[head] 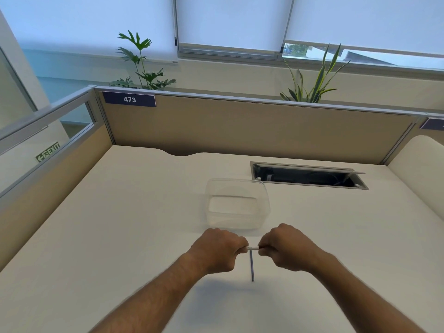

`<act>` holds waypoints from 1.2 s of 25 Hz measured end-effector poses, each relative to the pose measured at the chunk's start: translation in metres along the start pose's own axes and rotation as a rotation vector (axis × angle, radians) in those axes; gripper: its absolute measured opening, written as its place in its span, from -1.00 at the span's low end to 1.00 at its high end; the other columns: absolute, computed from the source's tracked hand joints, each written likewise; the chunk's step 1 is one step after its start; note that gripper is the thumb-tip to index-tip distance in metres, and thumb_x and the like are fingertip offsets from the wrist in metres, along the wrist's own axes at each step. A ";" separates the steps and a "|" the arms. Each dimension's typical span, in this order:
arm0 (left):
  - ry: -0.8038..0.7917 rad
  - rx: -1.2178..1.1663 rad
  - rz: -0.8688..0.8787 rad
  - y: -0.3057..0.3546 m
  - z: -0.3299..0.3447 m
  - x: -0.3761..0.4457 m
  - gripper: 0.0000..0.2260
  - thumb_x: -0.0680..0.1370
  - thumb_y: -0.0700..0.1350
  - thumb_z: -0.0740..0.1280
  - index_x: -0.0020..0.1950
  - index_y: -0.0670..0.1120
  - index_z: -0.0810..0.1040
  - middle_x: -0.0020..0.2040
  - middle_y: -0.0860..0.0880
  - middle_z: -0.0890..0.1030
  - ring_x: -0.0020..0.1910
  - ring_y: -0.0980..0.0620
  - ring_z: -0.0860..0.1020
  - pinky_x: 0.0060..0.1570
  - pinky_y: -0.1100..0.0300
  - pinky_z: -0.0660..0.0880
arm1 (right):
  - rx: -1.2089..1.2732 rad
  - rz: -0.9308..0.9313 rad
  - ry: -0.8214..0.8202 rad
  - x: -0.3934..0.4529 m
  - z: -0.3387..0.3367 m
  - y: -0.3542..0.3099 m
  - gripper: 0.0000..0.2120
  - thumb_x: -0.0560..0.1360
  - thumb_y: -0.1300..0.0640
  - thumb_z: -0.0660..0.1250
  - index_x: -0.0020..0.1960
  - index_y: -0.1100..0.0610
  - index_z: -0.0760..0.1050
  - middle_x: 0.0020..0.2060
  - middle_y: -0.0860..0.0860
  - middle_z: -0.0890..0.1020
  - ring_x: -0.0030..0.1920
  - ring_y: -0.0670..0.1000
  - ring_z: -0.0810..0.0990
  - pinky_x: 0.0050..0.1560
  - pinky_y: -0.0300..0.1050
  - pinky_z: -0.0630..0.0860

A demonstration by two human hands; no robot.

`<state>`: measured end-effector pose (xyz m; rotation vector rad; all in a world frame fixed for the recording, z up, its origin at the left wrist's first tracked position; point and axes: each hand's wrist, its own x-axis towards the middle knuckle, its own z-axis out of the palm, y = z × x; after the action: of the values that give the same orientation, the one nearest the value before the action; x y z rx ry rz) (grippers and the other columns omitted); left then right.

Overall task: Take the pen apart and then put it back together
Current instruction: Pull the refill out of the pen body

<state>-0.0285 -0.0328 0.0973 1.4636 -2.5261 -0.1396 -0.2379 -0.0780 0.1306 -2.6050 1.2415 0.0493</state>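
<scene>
Both fists closed on the pen barrel (252, 248), held level just above the desk (120, 224): left hand (217, 251) on one end, right hand (286, 248) on the other. Only a short white section shows between them. Thin dark refill (252, 266) lies on the desk below, apart from the barrel. Clear plastic tub (236, 204) sits just behind the hands.

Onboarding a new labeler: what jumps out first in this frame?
Low in the middle, the left hand and right hand meet, each closed on one end of a white pen body held level above the desk. Right below it a thin dark refill lies on the desk, pointing toward the camera. Just beyond the hands sits a clear plastic container, with an open cable hatch behind it to the right.
</scene>
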 end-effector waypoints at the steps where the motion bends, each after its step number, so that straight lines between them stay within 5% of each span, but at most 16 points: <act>1: -0.004 0.002 -0.004 -0.001 0.000 0.000 -0.89 0.58 -0.09 0.23 -0.01 0.02 0.56 -0.23 -0.01 0.64 -0.31 -0.05 0.53 -0.35 0.19 0.37 | 0.011 0.022 0.032 -0.001 0.000 0.000 -0.84 0.50 0.02 0.37 0.02 -0.03 0.69 -0.18 -0.06 0.74 -0.19 0.00 0.56 -0.16 -0.12 0.55; 6: 0.004 -0.031 -0.020 -0.005 0.001 0.000 -0.87 0.57 -0.11 0.23 0.00 0.02 0.57 -0.20 -0.01 0.66 -0.27 -0.06 0.55 -0.30 0.15 0.44 | 0.086 0.081 0.303 -0.008 0.010 -0.004 -0.98 0.35 0.11 0.47 -0.22 0.03 0.67 -0.32 -0.07 0.71 -0.27 -0.01 0.61 -0.25 -0.11 0.55; 16: 0.086 -0.063 -0.068 -0.016 0.010 -0.008 -0.85 0.58 -0.04 0.20 0.00 0.03 0.55 -0.19 0.01 0.67 -0.28 -0.07 0.55 -0.33 0.20 0.38 | 0.426 0.254 0.523 -0.013 0.026 0.011 -0.82 0.22 0.21 0.64 -0.33 0.06 0.66 -0.33 -0.08 0.59 -0.32 -0.07 0.55 -0.32 -0.17 0.46; 23: 0.206 -0.178 -0.207 -0.020 0.019 -0.017 -0.89 0.59 0.01 0.23 -0.04 0.03 0.51 -0.22 0.02 0.66 -0.32 -0.07 0.54 -0.33 0.11 0.51 | 0.490 0.615 0.383 -0.014 0.058 0.031 -0.84 0.28 0.07 0.60 -0.18 0.06 0.70 -0.39 -0.15 0.66 -0.31 -0.14 0.63 -0.31 -0.32 0.43; 27: 0.234 -0.223 -0.255 -0.018 0.021 -0.019 -0.92 0.59 -0.01 0.25 -0.05 0.03 0.49 -0.25 0.02 0.65 -0.34 -0.08 0.53 -0.33 0.06 0.52 | 0.377 0.710 0.323 -0.015 0.083 0.030 -0.86 0.33 0.04 0.51 -0.34 0.08 0.64 -0.46 -0.11 0.64 -0.41 -0.12 0.58 -0.46 -0.31 0.33; 30: 0.255 -0.273 -0.292 -0.016 0.024 -0.019 -0.95 0.59 -0.03 0.27 -0.06 0.04 0.48 -0.27 0.03 0.64 -0.33 -0.09 0.54 -0.32 0.03 0.53 | 0.343 0.778 0.295 -0.016 0.101 0.030 -0.78 0.36 -0.01 0.45 -0.37 0.09 0.58 -0.47 -0.07 0.62 -0.39 -0.03 0.59 -0.41 -0.23 0.43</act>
<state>-0.0107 -0.0248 0.0685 1.6113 -1.9969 -0.3098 -0.2631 -0.0592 0.0292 -1.7567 2.0775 -0.3792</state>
